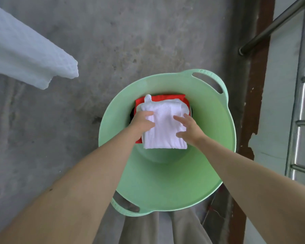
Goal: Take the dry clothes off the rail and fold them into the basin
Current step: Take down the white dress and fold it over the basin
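Note:
A pale green basin stands on the concrete floor below me. Inside it a folded white garment lies on top of a folded red garment; something dark shows under the red one. My left hand rests on the white garment's left edge with fingers loosely bent. My right hand touches its right edge, fingers spread and fairly straight. Neither hand clearly grips the cloth. A white waffle-textured cloth hangs at the upper left.
A steel rail and a steel rack with rungs stand at the right, beside a brown-painted wall strip. Grey concrete floor surrounds the basin. My trouser legs show at the bottom.

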Available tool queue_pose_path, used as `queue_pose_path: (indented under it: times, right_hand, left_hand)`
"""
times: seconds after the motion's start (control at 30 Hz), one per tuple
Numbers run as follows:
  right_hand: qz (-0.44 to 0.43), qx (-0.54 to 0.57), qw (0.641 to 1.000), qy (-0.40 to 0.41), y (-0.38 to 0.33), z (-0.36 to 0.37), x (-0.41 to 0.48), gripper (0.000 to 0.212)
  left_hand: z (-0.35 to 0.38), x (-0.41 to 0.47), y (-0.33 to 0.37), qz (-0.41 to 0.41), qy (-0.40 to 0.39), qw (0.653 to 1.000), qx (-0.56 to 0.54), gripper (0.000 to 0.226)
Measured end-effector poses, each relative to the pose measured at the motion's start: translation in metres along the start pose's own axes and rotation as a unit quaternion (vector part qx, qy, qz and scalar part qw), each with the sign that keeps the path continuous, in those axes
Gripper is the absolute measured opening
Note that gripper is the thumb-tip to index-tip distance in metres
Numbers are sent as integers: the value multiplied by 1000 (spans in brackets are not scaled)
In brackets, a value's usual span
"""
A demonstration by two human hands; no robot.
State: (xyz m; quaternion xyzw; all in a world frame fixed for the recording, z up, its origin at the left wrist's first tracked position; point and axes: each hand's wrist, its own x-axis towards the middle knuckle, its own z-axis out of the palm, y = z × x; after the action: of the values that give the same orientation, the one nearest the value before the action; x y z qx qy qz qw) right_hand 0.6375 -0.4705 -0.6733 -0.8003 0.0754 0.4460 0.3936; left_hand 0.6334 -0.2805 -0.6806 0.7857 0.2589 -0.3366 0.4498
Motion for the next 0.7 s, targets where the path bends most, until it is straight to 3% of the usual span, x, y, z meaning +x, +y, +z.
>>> queue_pose_path:
  times: [0.17,0.3,0.43,0.53,0.7]
  right_hand:
    - [-7,59,998,-14,-11,-5,7,66]
    - [-8,99,995,-11,-20,2,4,66]
    - [-11,97,995,-29,-19,7,-12,67]
    - [10,114,993,-20,-19,3,-28,65]
    - [7,137,991,-5,-36,-12,-65,44]
  left_hand:
    - [-2,9,18,71,41,996,-39,57]
    - [-12,4,1,40,51,995,-75,72]
    - [-18,-10,-8,41,-8,998,-51,65]
    - [-23,-30,1,31,-10,999,-40,62]
    - [-34,-72,29,-9,1,997,-77,47]
